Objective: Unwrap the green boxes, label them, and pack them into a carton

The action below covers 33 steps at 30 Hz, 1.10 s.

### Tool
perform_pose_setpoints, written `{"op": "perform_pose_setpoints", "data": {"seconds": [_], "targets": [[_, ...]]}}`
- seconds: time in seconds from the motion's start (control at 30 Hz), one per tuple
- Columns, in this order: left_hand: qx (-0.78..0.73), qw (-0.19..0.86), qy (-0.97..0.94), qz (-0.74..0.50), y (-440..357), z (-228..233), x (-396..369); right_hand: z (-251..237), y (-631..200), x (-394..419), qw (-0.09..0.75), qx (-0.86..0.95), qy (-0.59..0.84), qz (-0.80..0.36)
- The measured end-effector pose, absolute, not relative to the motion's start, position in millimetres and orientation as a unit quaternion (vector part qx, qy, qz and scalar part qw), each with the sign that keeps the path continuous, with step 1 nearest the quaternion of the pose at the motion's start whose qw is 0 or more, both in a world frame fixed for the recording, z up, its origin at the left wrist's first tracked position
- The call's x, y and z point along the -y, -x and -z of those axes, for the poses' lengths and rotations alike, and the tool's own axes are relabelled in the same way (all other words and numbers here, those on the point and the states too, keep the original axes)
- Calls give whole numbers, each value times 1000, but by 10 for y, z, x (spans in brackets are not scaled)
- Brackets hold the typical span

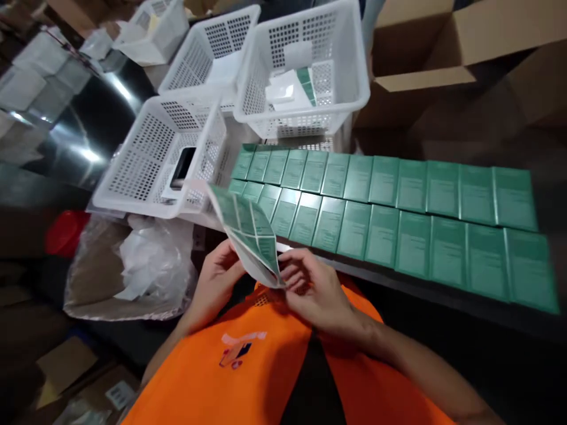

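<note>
Head view, looking forward and down: both hands meet just above the person's orange vest (266, 360). The left hand (217, 277) and the right hand (310, 289) hold one sheet of green labels (245, 233) between them. The sheet rises tilted from the hands toward the upper left, its lower corner pinched at the fingers. Each grip is closed on that lower edge; left thumb on the near face, right fingers curled at the corner.

Beyond the hands a dark surface (443, 301) carries two long rows of green boxes (398, 212), laid flat, side by side and touching, running from centre to the right edge.

Behind the rows stand three white perforated baskets. The near-left basket (146, 159) holds a dark phone-like item (182, 167). The rear-right basket (305, 65) holds white packets and one green box. The middle basket (208, 53) sits between and behind them.

Left of the hands, below the near-left basket, an open carton (93, 277) lined with clear plastic contains crumpled white wrap (146, 260). A red object (64, 233) lies just beside it. Open cardboard cartons (443, 65) occupy the upper right. A shiny metal duct-like curve (84, 141) fills the upper left.
</note>
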<state>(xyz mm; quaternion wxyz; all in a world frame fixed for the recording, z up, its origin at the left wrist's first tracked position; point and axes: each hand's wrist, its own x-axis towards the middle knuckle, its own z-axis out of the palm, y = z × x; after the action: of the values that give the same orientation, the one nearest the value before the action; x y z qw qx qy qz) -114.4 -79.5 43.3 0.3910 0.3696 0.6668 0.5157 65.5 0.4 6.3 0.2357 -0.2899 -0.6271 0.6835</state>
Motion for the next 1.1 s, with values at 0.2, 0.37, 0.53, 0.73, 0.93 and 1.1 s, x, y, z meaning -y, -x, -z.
{"op": "perform_pose_setpoints", "data": {"seconds": [0.2, 0.37, 0.53, 0.73, 0.93, 1.1], "targets": [[-698, 390, -538, -267, 1444, -1201, 810, -408, -840, -336, 375, 782, 251, -430], [-563, 470, -667, -129, 1549, -1613, 577, -487, -707, -450, 318, 751, 129, -565], [-612, 529, -479, -340, 1655, -1484, 457, -385, -565, -359, 324, 472, 209, -792], [-593, 534, -299, -524, 1512, -867, 512, -352, -681, -499, 401, 356, 351, -768], [-652, 496, -276, -503, 1186, -709, 524, -266, -704, -571, 445, 329, 374, -744], [-671, 433, -341, -496, 1321, -619, 462, -231, -675, -569, 470, 337, 375, -724]]}}
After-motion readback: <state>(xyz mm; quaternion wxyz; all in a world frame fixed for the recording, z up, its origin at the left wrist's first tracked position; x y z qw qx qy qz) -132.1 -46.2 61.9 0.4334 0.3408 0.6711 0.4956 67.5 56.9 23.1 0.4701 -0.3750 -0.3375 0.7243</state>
